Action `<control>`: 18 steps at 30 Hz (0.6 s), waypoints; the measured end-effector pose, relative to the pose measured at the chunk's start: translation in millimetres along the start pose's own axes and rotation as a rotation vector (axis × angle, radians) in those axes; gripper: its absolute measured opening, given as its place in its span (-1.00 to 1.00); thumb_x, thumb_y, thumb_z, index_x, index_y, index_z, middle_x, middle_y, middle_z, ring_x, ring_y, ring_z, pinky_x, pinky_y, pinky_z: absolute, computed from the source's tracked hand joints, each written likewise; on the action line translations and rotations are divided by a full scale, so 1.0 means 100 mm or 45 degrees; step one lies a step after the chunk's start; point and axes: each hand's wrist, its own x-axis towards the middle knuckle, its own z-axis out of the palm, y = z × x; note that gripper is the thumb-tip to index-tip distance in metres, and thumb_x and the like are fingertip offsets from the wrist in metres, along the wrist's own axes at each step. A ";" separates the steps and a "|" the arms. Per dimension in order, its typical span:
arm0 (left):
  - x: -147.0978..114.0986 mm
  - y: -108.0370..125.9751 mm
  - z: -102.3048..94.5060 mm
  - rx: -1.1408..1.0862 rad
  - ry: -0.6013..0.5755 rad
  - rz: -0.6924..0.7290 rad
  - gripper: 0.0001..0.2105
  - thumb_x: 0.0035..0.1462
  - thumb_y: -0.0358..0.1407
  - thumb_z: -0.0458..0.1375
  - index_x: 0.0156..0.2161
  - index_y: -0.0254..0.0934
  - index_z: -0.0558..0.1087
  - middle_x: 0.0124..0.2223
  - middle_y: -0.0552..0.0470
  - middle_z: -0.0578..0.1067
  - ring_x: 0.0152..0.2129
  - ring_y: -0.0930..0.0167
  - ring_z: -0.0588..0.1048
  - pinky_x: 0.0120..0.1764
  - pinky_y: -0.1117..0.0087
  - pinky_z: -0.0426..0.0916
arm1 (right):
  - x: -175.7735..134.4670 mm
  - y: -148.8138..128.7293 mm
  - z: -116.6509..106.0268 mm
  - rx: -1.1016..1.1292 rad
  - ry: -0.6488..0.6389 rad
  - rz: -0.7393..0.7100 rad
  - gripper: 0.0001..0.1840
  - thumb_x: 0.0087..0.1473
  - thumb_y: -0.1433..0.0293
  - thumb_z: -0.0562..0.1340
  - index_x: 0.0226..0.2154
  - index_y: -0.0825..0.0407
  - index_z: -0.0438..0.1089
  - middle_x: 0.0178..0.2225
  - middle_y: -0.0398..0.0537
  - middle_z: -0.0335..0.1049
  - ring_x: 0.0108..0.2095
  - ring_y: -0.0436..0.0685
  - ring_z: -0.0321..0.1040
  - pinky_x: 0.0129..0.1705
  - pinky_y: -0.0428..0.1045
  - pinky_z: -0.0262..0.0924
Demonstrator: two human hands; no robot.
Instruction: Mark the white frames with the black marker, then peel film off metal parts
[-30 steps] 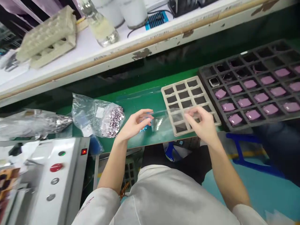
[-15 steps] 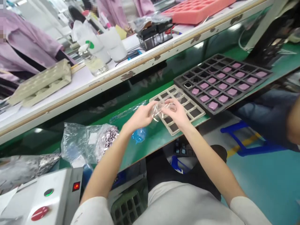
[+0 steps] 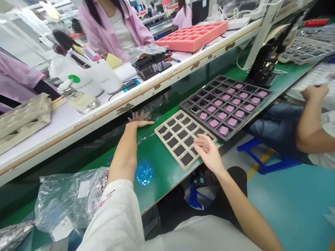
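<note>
My left hand reaches far forward under the raised shelf, its fingers spread. Clear plastic film seems to lie near its fingertips, too faint to outline. Over the near right part of a cream grid tray hovers my right hand, fingers loosely curled and apart, with nothing seen in them. The tray's compartments show dark bottoms. Touching or close to its far right side is a black grid tray, where pink square pieces fill many compartments. One compartment at its left holds a dark piece with a light rim.
A blue tangle of thin strips lies on the green table. Clear bags sit at left. The shelf edge runs above my left arm. A co-worker's arm is at right, above a blue stool.
My hands have parted; the crinkled clear plastic between them is gone from there. The left went forward under the shelf, the right stayed over the cream tray. The view has shifted right.
</note>
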 end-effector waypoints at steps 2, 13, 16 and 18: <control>-0.03 -0.12 -0.03 0.021 0.053 0.001 0.29 0.04 0.38 0.31 0.64 -0.34 -0.06 0.67 -0.51 -0.15 0.60 -0.30 -0.19 0.44 -0.50 -0.18 | -0.14 0.06 -0.08 -0.030 0.079 -0.011 -0.50 0.30 0.09 0.42 0.19 -0.12 0.45 0.05 0.09 0.64 0.04 0.28 0.62 0.14 0.26 0.56; -2.01 -0.39 -0.03 -0.454 0.692 0.060 -0.46 0.37 0.01 0.21 0.32 -0.21 0.51 0.23 -0.16 0.66 0.21 0.07 0.60 0.30 0.04 0.44 | -1.38 1.18 -0.16 -0.392 0.185 -0.136 -0.83 0.40 0.18 0.29 -0.09 -0.14 0.57 -0.23 0.01 0.62 -0.22 0.32 0.64 -0.12 0.25 0.59; -2.80 -0.23 0.43 -0.566 0.857 -0.010 -0.59 0.41 -0.02 0.22 0.20 -0.19 0.59 0.18 -0.15 0.69 0.13 0.10 0.65 0.26 0.03 0.49 | -1.59 1.68 -0.27 -0.826 -0.219 0.050 -0.71 0.44 0.21 0.10 -0.07 -0.14 0.54 -0.15 0.08 0.67 -0.16 0.32 0.67 -0.07 0.26 0.60; -3.24 -0.12 0.82 -0.584 0.904 -0.051 -0.66 0.44 -0.05 0.21 0.15 -0.15 0.60 0.16 -0.15 0.69 0.13 0.08 0.65 0.27 -0.03 0.48 | -1.66 1.90 -0.31 -1.001 -0.446 0.117 -0.81 0.30 0.27 0.20 -0.19 -0.13 0.55 -0.25 0.06 0.67 -0.24 0.35 0.68 -0.19 0.23 0.58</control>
